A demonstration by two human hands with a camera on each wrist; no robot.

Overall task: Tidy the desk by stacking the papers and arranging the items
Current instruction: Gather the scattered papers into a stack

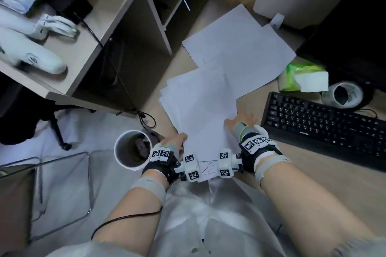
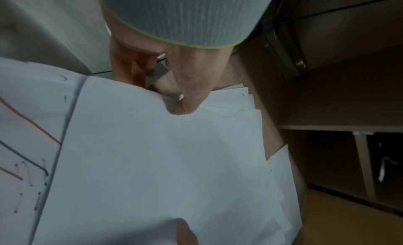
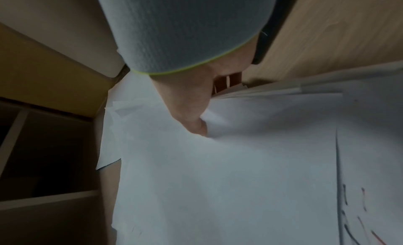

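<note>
A loose stack of white papers (image 1: 200,110) lies fanned on the wooden desk, its near end at the desk's front edge. My left hand (image 1: 179,140) pinches its left edge, with the thumb (image 2: 187,102) on top and the fingers (image 2: 128,67) below the sheets. On the opposite edge my right hand (image 1: 238,120) grips the stack with the thumb (image 3: 196,121) pressed on the top sheet and the fingers (image 3: 226,81) behind the edge. A sheet with red and black pen lines (image 1: 206,168) peeks out at the bottom. More loose sheets (image 1: 240,48) lie askew farther back.
A black keyboard (image 1: 323,129) sits to the right, with a tape roll (image 1: 342,94) and a green tissue pack (image 1: 302,77) behind it. A white paper cup (image 1: 133,150) stands just left of my left hand. Open shelving (image 1: 146,48) borders the desk on the left.
</note>
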